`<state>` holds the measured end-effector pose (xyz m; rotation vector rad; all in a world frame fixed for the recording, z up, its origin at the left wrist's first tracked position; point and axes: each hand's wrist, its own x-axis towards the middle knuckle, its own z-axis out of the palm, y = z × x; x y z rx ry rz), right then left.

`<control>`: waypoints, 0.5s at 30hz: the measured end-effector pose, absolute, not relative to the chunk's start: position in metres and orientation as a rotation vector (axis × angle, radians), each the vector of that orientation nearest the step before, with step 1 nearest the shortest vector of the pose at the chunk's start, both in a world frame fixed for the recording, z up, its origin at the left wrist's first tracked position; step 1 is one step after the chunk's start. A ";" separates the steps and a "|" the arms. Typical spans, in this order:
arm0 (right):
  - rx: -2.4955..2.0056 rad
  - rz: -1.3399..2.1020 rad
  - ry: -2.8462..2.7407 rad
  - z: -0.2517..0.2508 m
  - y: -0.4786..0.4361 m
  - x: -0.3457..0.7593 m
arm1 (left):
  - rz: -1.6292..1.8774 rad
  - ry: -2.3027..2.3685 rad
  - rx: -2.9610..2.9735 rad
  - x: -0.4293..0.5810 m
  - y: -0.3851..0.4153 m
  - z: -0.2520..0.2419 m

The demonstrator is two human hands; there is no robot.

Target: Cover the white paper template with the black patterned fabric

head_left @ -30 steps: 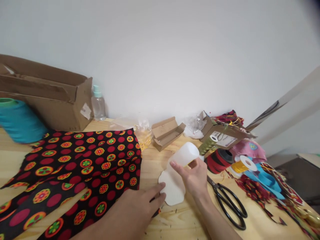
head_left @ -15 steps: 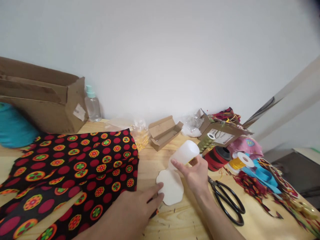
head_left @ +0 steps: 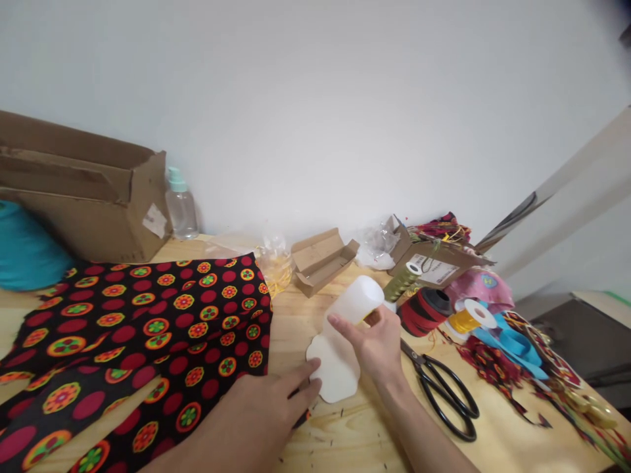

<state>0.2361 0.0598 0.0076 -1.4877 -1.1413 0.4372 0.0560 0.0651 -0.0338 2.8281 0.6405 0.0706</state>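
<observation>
My right hand (head_left: 379, 345) is wrapped round a white plastic bottle (head_left: 357, 295), which is tilted with its base up to the right. Its lower left end is over the top of a cream card (head_left: 334, 369) with a wavy edge; the bottle's tip cannot be made out. My left hand (head_left: 269, 404) has its fingers stretched out, the fingertips touching the card's left edge. Black patterned fabric (head_left: 197, 328) with red dots and bright flower discs spreads to the left, partly beneath my left hand. Black-handled scissors (head_left: 446, 394) lie just right of my right wrist.
A large cardboard box (head_left: 93, 203), a teal yarn cone (head_left: 29, 249) and a pump bottle (head_left: 182, 210) stand at back left. A small open box (head_left: 323, 263) lies centrally. To the right are a red ribbon spool (head_left: 424, 312), a yellow ribbon spool (head_left: 468, 318) and blue ribbon (head_left: 517, 345).
The white bottle and my right hand have shifted slightly left over the card. My left hand stays at the card's edge.
</observation>
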 end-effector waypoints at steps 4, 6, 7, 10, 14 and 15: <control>-1.518 0.397 -1.071 0.009 0.059 0.242 | 0.025 0.632 2.829 0.057 0.065 -0.031; -1.490 0.426 -1.030 0.008 0.059 0.243 | 0.039 0.635 2.817 0.057 0.064 -0.030; -1.467 0.451 -1.026 0.007 0.059 0.242 | 0.065 0.646 2.811 0.057 0.064 -0.030; -1.408 0.515 -1.069 0.005 0.058 0.237 | 0.139 0.684 2.793 0.056 0.064 -0.030; -1.434 0.492 -1.129 0.004 0.060 0.234 | 0.140 0.682 2.801 0.056 0.064 -0.029; -1.443 0.480 -1.122 0.004 0.060 0.234 | 0.115 0.667 2.812 0.057 0.065 -0.028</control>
